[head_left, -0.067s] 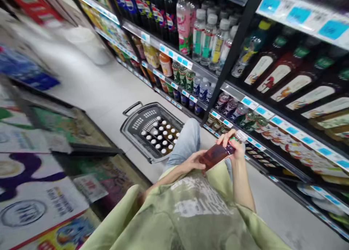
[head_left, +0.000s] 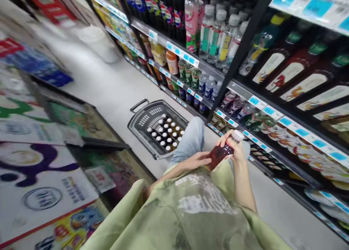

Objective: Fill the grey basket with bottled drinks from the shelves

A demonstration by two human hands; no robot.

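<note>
A dark red drink bottle [head_left: 219, 154] with a white cap lies tilted between both hands, in front of my green shirt. My right hand [head_left: 236, 147] is wrapped round its upper part near the cap. My left hand [head_left: 196, 160] holds its lower end, fingers closed against it. My knee in light jeans shows just beyond the hands.
A grey shopping basket [head_left: 144, 119] stands on the pale floor ahead, filled with several white-capped bottles [head_left: 166, 133]. Drink shelves [head_left: 231, 84] with blue price tags run along the right. A low freezer case [head_left: 81, 133] with colourful packs lines the left. The aisle floor [head_left: 103, 82] stretches ahead.
The view has shifted slightly, so the basket and shelves sit a little further right. Both hands still hold the bottle, now a bit more upright.
</note>
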